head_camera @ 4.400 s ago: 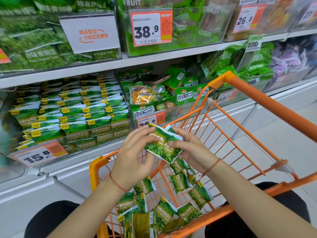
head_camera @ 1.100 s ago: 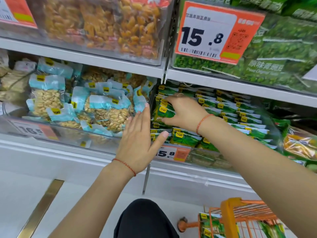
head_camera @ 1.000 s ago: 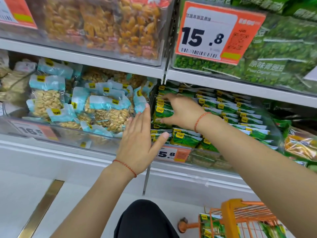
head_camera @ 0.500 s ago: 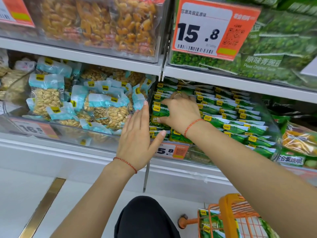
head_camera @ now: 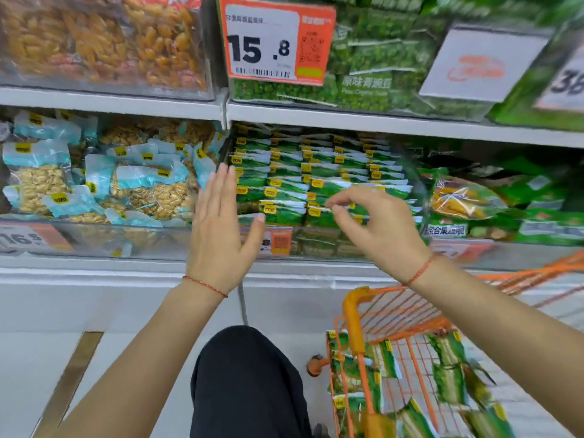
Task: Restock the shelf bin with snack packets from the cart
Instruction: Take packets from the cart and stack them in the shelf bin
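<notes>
Packet drop done, right hand backing out empty

Left hand (head_camera: 221,229) stays flat and spread at the left edge of the shelf bin (head_camera: 319,245), holding nothing. Green snack packets (head_camera: 284,197) sit stacked inside. Right hand (head_camera: 379,226) was tucked among them half a second ago, now it's pulled clear, fingers loosely curled around nothing. Probably back to the cart (head_camera: 355,314) at lower right, plenty left in there.

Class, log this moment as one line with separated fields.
left hand: open, by bin | right hand: empty, before green packets | cart: packets remain
</notes>
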`<state>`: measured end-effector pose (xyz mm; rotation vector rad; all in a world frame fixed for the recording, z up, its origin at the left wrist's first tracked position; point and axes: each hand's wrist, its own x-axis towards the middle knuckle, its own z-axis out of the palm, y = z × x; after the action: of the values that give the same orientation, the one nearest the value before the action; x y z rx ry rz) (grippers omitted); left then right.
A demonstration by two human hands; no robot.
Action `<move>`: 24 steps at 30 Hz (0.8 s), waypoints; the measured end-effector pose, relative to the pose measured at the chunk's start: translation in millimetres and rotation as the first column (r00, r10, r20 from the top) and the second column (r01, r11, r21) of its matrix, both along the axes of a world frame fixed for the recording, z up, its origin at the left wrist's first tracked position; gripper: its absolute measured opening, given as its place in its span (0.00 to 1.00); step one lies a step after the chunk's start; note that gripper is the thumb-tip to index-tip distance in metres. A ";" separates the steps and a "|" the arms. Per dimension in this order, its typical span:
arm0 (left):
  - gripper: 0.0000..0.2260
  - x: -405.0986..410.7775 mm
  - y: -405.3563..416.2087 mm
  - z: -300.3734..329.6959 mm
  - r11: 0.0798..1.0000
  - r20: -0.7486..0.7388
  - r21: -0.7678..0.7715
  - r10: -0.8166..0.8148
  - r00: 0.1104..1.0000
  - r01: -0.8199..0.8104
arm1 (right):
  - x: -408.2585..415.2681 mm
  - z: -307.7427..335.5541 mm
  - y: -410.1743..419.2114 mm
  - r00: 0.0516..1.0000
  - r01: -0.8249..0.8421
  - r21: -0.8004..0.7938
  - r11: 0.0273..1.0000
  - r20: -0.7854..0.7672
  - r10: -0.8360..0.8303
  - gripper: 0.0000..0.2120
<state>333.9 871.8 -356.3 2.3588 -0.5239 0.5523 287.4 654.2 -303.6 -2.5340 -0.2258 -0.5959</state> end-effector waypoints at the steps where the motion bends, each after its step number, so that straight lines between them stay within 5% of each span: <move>1: 0.28 -12.0 -10.2 4.4 0.998 0.055 -0.024 -0.048 0.997 0.049 | -19.6 -3.7 -16.3 1.000 0.005 0.014 1.000 0.004 -0.005 0.08; 7: 0.12 -73.1 -89.8 16.5 0.904 0.142 -0.021 -0.419 0.897 0.426 | -117.5 -33.1 -101.8 0.992 0.078 0.048 0.996 -0.102 -0.073 0.13; 9: 0.13 -92.7 -116.6 19.0 0.830 0.064 0.034 -0.558 0.827 0.557 | -135.8 -45.4 -119.8 0.980 0.087 -0.052 0.995 -0.173 -0.095 0.13; 11: 0.13 -109.1 -143.2 17.6 0.715 -0.186 0.214 -0.639 0.747 0.665 | -142.8 -58.6 -131.6 0.928 0.031 -0.281 0.959 -0.349 -0.132 0.11; 13: 0.14 -113.3 -166.3 1.5 0.522 -0.552 0.432 -0.492 0.673 0.736 | -141.2 -75.2 -138.8 0.765 -0.102 -0.427 0.898 -0.610 -0.204 0.12; 15: 0.12 -116.3 -182.7 -11.2 0.285 -0.735 0.553 -0.276 0.619 0.783 | -137.0 -88.9 -139.6 0.566 -0.262 -0.440 0.859 -0.791 -0.233 0.14; 18: 0.03 -122.3 -201.2 -24.1 0.028 -0.777 0.626 -0.058 0.627 0.779 | -127.7 -110.2 -133.4 0.401 -0.459 -0.414 0.786 -0.886 -0.233 0.13; 22: 0.13 -125.9 -218.8 -45.7 -0.243 -0.746 0.617 0.122 0.654 0.749 | -121.4 -167.8 -121.8 0.138 -0.559 -0.273 0.783 -0.962 -0.237 0.28; 24: 0.17 -123.5 -220.6 -58.2 -0.274 -0.744 0.604 0.142 0.653 0.748 | -127.8 -185.1 -119.2 0.095 -0.617 -0.257 0.744 -0.963 -0.253 0.31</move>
<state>210.4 651.2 -414.5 3.0356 -1.7980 -1.7017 159.6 535.0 -488.7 -2.7273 -0.2742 1.7348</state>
